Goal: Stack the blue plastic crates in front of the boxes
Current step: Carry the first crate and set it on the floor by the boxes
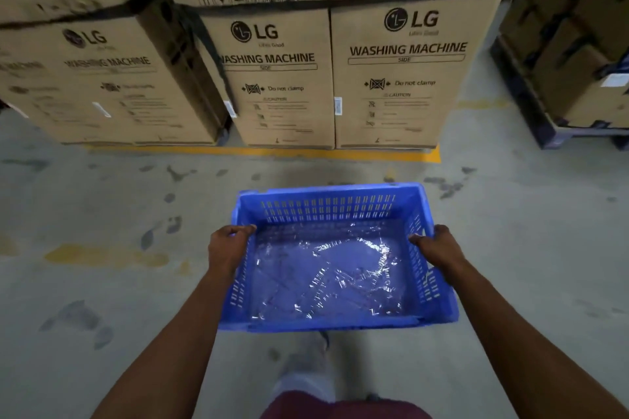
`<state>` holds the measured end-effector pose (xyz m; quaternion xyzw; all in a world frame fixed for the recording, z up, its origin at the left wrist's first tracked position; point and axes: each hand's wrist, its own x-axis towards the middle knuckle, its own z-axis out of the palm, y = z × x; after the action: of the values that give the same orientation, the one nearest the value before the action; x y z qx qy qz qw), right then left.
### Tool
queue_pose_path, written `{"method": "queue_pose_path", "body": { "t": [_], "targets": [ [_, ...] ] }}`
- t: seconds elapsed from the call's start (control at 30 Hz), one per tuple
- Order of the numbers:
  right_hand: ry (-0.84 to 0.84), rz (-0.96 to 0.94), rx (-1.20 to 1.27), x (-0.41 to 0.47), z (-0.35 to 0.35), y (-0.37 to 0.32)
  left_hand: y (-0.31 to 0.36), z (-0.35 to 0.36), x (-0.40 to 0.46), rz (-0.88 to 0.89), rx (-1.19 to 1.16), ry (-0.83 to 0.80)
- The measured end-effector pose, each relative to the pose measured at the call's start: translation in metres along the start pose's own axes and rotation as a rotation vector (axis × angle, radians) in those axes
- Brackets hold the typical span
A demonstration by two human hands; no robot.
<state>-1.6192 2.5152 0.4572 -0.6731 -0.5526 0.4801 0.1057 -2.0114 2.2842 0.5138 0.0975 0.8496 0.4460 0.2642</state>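
I hold a blue plastic crate (pixel 332 204) with slotted walls level in front of me, above the concrete floor. Crumpled clear plastic film (pixel 340 269) lines its bottom. My left hand (pixel 227 248) grips the crate's left rim and my right hand (pixel 437 247) grips its right rim. A row of tall cardboard washing machine boxes (pixel 401 65) stands ahead, a short way beyond the crate. No other blue crate is in view.
A yellow floor line (pixel 265 151) runs along the foot of the boxes. More cartons on a dark pallet (pixel 558 85) stand at the right. Stained concrete floor (pixel 102 214) spreads between me and the boxes. My leg and shoe show below the crate.
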Motion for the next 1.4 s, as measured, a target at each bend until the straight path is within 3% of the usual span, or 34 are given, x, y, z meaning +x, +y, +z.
{"method": "queue_pose_path", "body": {
  "t": [0.27,0.47,0.67,0.93,1.4],
  "targets": [
    [0.105,0.263,-0.033,0.180,0.101,-0.064,0.045,0.139,0.236,0.002,0.195,-0.086],
    [0.149,0.281,-0.084,0.325,0.164,-0.095,0.028,0.239,0.408,-0.058,0.349,-0.170],
    [0.153,0.234,-0.161,0.471,0.235,-0.078,-0.016,0.333,0.521,-0.068,0.400,-0.194],
    [0.178,0.328,-0.204,0.623,0.324,-0.011,-0.131,0.437,0.638,-0.047,0.424,-0.221],
    [0.226,0.310,-0.191,0.714,0.373,0.025,-0.187,0.505,0.720,-0.062,0.364,-0.217]
  ]
}}
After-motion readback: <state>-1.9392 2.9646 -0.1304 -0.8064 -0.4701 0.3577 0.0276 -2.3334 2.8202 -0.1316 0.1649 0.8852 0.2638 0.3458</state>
